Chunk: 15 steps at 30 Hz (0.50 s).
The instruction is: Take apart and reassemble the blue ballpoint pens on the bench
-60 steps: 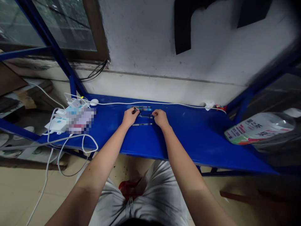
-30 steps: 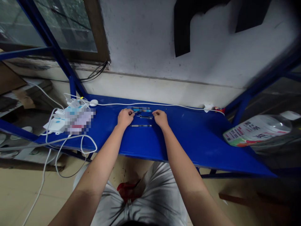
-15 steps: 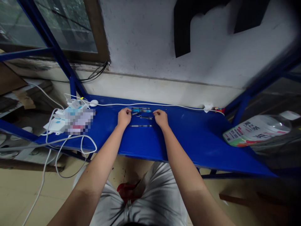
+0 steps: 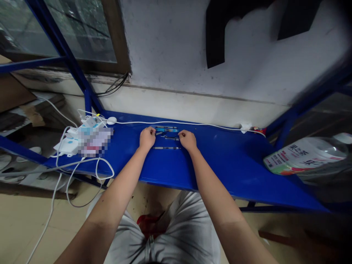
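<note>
Several blue and dark pens [image 4: 167, 129] lie side by side near the back of the blue table. Just in front of them are small dark pen parts [image 4: 171, 138], and nearer to me a single clear and grey pen [image 4: 167, 147] lies crosswise. My left hand [image 4: 147, 137] is at the left end of the pens, its fingers closed round a small piece at their tips that I cannot make out. At the right end of the parts, my right hand [image 4: 187, 139] has its fingertips pinched together; what they hold, if anything, is too small to tell.
A white power strip [image 4: 67, 146] with chargers and cables sits at the left of the blue table [image 4: 228, 157]. A large labelled bottle [image 4: 305, 154] lies tilted at the right. A white cable [image 4: 170, 122] runs along the back edge near a white crumpled item [image 4: 245, 127].
The whole view has shifted slightly. My right hand has moved a little closer to the pen parts, and my left hand has barely moved.
</note>
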Tool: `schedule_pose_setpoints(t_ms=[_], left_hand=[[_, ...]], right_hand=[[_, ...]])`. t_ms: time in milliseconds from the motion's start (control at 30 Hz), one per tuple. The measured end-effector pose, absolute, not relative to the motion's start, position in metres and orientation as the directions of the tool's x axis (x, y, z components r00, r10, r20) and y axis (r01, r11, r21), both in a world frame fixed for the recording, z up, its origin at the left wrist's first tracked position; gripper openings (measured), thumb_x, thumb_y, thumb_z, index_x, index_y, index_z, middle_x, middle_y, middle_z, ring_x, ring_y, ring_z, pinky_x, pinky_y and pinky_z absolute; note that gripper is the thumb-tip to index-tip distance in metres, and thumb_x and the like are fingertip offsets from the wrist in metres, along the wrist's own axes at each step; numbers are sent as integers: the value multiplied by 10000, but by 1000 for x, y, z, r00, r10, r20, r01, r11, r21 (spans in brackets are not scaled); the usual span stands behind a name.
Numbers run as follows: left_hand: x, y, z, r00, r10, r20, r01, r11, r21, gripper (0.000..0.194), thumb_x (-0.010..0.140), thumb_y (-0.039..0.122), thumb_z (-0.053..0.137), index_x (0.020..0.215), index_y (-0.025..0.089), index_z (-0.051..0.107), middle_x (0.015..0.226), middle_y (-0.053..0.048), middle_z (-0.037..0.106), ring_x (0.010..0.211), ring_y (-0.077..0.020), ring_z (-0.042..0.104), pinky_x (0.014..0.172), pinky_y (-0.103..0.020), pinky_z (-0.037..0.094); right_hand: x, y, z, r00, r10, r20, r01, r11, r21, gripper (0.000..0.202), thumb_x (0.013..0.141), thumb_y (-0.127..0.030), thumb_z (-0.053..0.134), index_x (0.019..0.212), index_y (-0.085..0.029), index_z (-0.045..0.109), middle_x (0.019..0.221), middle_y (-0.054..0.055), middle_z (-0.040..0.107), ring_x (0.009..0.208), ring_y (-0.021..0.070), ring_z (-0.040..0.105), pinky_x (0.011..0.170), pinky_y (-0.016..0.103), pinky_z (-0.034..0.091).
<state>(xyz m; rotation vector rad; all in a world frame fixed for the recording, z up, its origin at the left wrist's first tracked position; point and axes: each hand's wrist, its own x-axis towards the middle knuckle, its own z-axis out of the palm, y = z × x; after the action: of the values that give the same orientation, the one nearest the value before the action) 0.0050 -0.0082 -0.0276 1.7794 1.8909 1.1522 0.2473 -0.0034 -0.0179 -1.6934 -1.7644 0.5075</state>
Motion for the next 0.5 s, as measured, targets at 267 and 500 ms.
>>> schedule_pose_setpoints(t_ms=[267,500], left_hand=[[9,-12,-23,-138,929,343,736,-135,663,111,898,203,672,907,238,777,922,-61,724,923,-229,665,888,-348,522],[14,-15,-20,14,909,416,795,-262,547,133,925,253,685,906,251,817,1010,-86,713,1057,-277,623,1069,-453,452]], right_hand=[[246,-3,-16,27,985,173,761,92,-642,263,920,-199,558,985,-241,810,935,52,793,895,229,697,776,292,466],[246,-1,-17,45,984,171,745,80,-663,252,923,-222,563,984,-246,806,927,48,794,867,228,695,749,293,465]])
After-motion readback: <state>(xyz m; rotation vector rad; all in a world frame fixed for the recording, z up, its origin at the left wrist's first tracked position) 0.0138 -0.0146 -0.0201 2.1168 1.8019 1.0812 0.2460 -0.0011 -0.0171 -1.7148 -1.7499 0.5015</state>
